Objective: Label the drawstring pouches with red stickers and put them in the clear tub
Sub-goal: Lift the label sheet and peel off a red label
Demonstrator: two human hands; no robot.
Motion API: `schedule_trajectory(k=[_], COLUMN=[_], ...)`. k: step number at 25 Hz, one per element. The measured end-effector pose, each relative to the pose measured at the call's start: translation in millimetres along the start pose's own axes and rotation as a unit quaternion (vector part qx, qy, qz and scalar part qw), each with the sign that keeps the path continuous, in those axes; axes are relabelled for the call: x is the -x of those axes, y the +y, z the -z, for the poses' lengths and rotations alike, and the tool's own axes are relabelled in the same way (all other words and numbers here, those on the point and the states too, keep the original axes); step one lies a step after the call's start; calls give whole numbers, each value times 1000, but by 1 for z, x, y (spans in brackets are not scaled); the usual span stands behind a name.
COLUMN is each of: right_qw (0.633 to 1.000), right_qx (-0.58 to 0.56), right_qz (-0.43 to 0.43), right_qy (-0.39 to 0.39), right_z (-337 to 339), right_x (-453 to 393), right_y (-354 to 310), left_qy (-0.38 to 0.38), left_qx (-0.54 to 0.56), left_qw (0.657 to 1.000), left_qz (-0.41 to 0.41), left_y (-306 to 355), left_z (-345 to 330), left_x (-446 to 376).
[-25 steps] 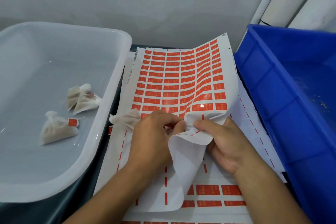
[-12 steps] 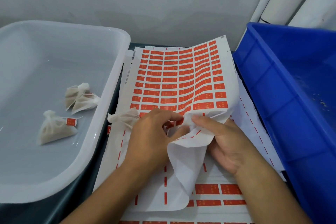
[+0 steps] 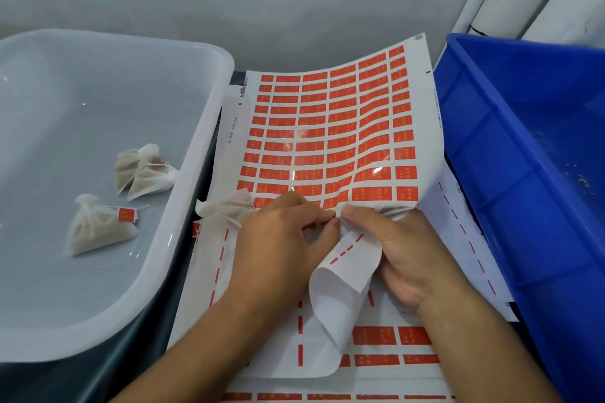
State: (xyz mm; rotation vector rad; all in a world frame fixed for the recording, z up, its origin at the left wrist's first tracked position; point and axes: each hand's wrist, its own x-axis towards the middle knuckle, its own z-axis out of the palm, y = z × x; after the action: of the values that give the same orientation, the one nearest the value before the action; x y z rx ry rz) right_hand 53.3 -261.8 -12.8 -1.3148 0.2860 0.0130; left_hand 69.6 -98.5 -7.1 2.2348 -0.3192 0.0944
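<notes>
A: Pouches, status? Hands first.

B: Left hand [image 3: 281, 239]: holds an unlabelled drawstring pouch [image 3: 229, 209], fingertips picking at the sticker sheet [image 3: 330, 134]. Right hand [image 3: 402, 249]: pinches the sheet's curled lower edge. Since a second ago both hands have closed in; a red sticker looks about to peel.

A: Further out?

B: Left of the left hand, clear tub [image 3: 203, 127] holding three pouches, one labelled pouch [image 3: 98, 226] facing up. Right of the right hand, blue bin [image 3: 510, 154].
</notes>
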Motion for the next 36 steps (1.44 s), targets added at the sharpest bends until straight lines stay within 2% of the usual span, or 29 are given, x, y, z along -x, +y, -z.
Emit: schedule_trajectory(k=[6, 15, 19, 28, 36], right_qw=[1000, 1000, 999, 999, 999], right_qx=[0, -15, -29, 44, 36], right_qz=[-3, -17, -15, 19, 18], right_qy=[7, -5, -10, -20, -17], right_z=[2, 5, 7, 11, 11], right_x=[-1, -2, -2, 0, -2], right_y=[1, -1, -2, -3, -2], left_qy=[-7, 0, -21, -6, -17], left_qx=[21, 20, 19, -2, -8], left_qw=[999, 1000, 1000, 1000, 999], left_qz=[24, 24, 12, 13, 42], left_y=[-5, -7, -5, -1, -4], left_z=[1, 2, 4, -1, -5], left_x=[-4, -7, -3, -6, -8])
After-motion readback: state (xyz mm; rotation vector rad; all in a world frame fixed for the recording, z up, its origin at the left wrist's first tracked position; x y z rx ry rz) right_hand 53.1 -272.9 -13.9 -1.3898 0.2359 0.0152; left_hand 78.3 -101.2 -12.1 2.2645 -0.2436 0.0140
